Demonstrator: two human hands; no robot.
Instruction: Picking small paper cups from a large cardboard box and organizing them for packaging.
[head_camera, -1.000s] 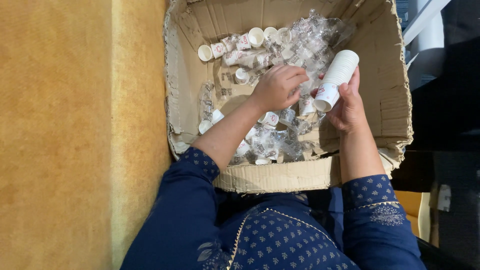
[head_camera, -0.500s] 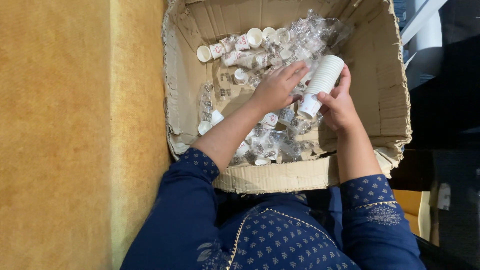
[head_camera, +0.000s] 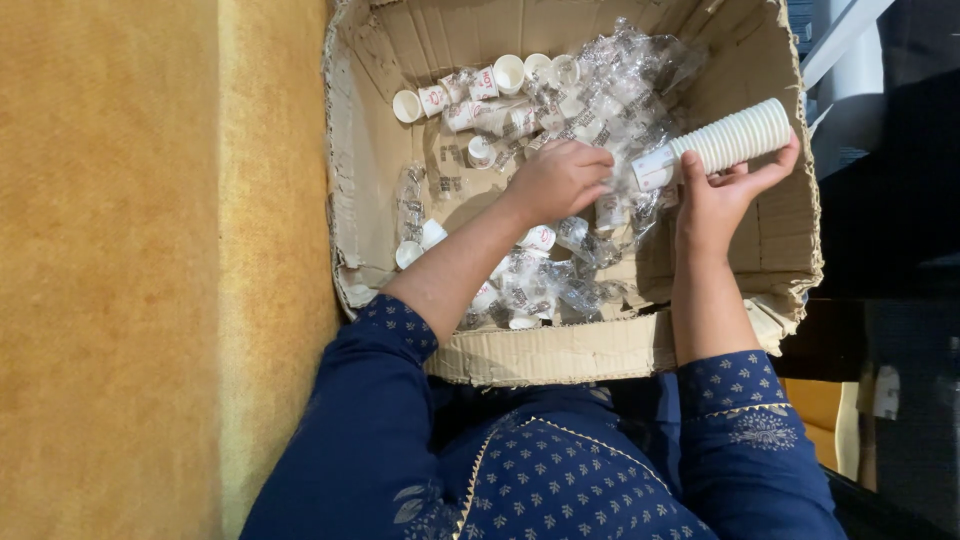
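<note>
An open cardboard box (head_camera: 370, 200) holds many small white paper cups (head_camera: 508, 72) and crumpled clear plastic wrap (head_camera: 630, 70). My right hand (head_camera: 715, 195) grips a long stack of white paper cups (head_camera: 725, 142), held sideways over the right part of the box. My left hand (head_camera: 560, 178) is down among the cups at the middle of the box, fingers curled; what they close on is hidden. Both sleeves are dark blue with small dots.
A mustard-yellow surface (head_camera: 150, 270) runs along the left of the box. The box's near wall (head_camera: 560, 352) is torn and bent against my lap. Dark floor and a white post (head_camera: 850, 60) lie to the right.
My right hand has swung the cup stack from pointing into the box to lying sideways, further right. My left hand has shifted slightly toward the stack's end.
</note>
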